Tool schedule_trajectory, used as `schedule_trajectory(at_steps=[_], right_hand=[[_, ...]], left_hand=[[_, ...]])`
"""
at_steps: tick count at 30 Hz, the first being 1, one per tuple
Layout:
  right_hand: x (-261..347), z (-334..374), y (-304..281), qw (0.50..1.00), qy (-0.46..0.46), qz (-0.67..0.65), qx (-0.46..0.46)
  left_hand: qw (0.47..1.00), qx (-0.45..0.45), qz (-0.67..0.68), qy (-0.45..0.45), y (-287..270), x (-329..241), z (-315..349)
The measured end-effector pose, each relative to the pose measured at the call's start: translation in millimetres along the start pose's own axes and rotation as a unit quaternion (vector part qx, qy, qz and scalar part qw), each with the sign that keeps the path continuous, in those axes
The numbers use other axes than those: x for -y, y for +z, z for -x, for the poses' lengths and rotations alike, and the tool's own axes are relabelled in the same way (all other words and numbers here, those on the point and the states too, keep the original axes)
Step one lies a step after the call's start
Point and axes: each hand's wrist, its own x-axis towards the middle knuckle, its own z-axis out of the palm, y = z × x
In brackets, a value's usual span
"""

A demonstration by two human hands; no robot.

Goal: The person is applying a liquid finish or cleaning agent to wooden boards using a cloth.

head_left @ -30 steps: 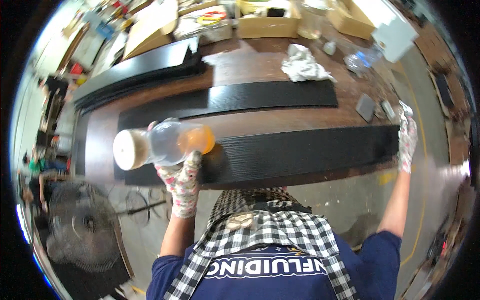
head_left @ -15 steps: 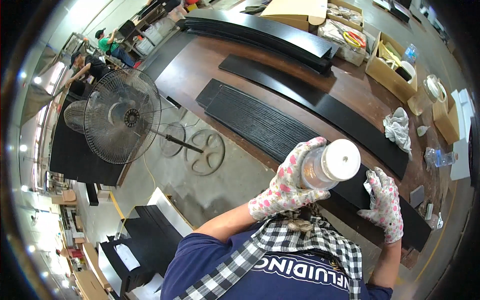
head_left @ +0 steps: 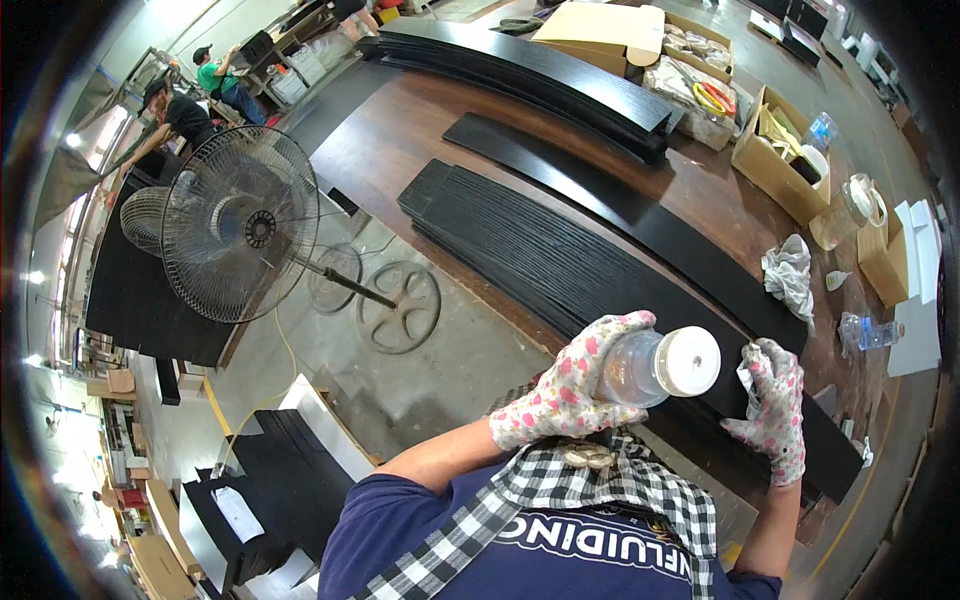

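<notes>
My left hand (head_left: 570, 385), in a white glove with pink flowers, is wrapped round a clear plastic bottle (head_left: 632, 368) with a white lid. The bottle is tilted, its lid toward the right. On the right, my gloved right hand (head_left: 775, 410) has its fingers bent over a crumpled white cloth (head_left: 748, 380), partly hidden by the glove. That cloth is against the near end of a stack of long black boards (head_left: 540, 250). Another long black board (head_left: 600, 190) lies behind the stack on the brown table (head_left: 375, 130).
A thick stack of black boards (head_left: 520, 75) is at the back. Along the right stand a cardboard box (head_left: 770, 165), a clear jar (head_left: 840, 220), a crumpled white rag (head_left: 788, 275) and a plastic bottle (head_left: 875, 335). A standing fan (head_left: 240, 225) is at left; two people work beyond it.
My left hand and the bottle have come a little lower, and the lid has turned more to the right. My right hand stays at the board's near end with the cloth.
</notes>
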Motion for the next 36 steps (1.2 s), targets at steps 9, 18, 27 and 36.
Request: schedule_trajectory(at_steps=[9,18,27,36], right_hand=[[-15,-7,5,0.998,0.047,-0.027,-0.017],[-3,-11,-37,0.955,0.093,-0.233,-0.161],[19,29,6,0.968,-0.025,0.008,-0.250],[49,48,50,0.986,-0.019,-0.027,-0.166]], left_hand=[[0.999,-0.012,0.037,-0.015,3,0,-18],[0.997,0.023,0.076,-0.009,-8,-9,-23],[0.984,0.169,-0.046,-0.042,-14,-3,-22],[0.931,0.112,0.256,-0.234,-36,29,17]])
